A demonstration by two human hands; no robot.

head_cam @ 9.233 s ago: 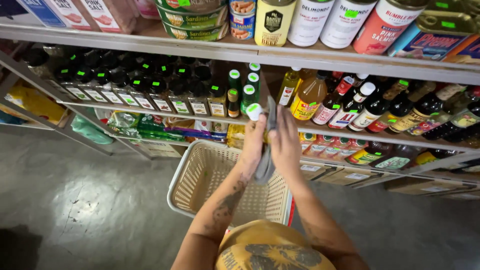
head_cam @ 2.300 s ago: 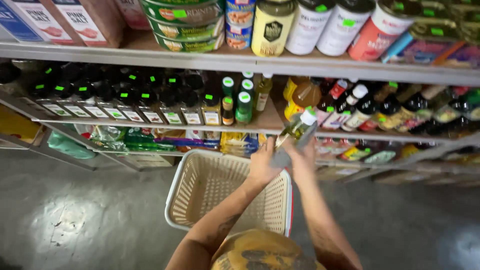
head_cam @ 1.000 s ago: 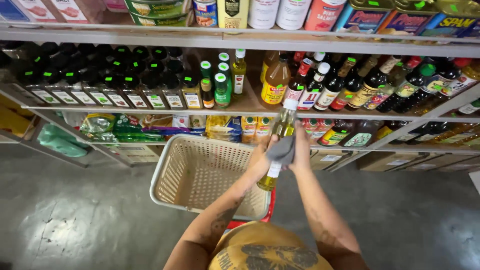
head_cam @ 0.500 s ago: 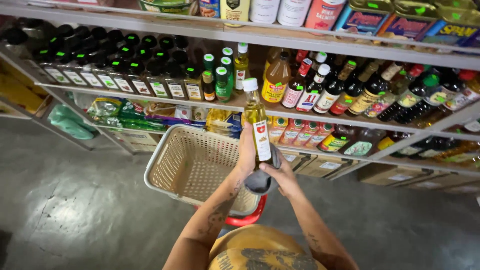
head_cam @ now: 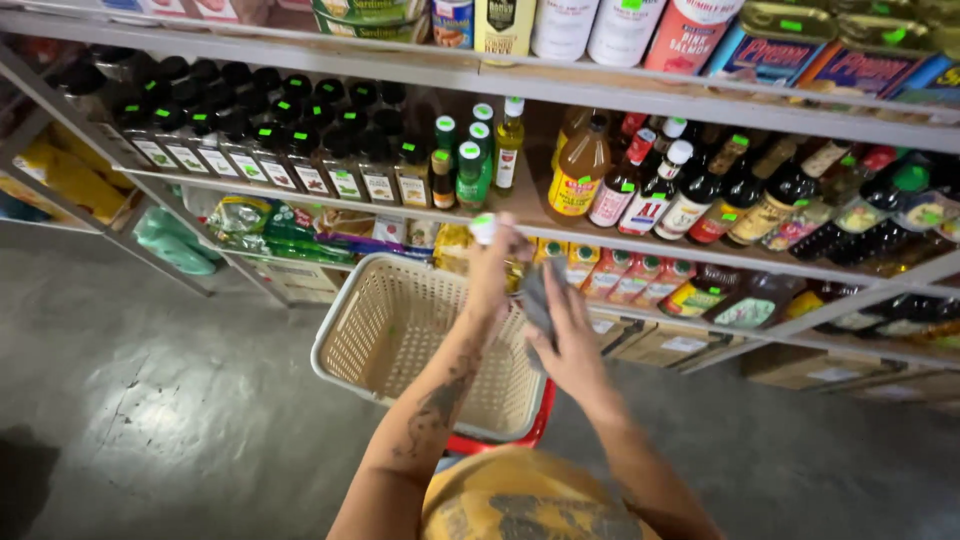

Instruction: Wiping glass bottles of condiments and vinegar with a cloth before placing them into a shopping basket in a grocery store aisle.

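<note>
Gripped the bottle (head_cam: 483,229) around its upper part in the left hand (head_cam: 497,285), fingers clamped shut, with only the white cap and its green sticker showing above the knuckles. Pressed the grey cloth (head_cam: 535,298) against the bottle's side with the right hand (head_cam: 572,340), fingers closed over the fabric, both hands drawn together and touching at the bottle. Held this way, by the look of it, to steady the glass with one hand while wiping with the other.

Kept the bottle off the shelf (head_cam: 600,243), just in front of its front edge and above the far right corner of the beige basket (head_cam: 385,330). Judged a sensible spot: near the row of oil and vinegar bottles, yet with the basket below to catch a slip. Could not tell how much of the bottle lay hidden behind the hand.

Compared with half a second ago: then stood taller, label fully in view, with the cloth cupped under the base. Now lowered and mostly covered by the left hand, cloth moved up to the side. Basket shifted right in the view, more grey floor (head_cam: 150,400) showing on the left.
</note>
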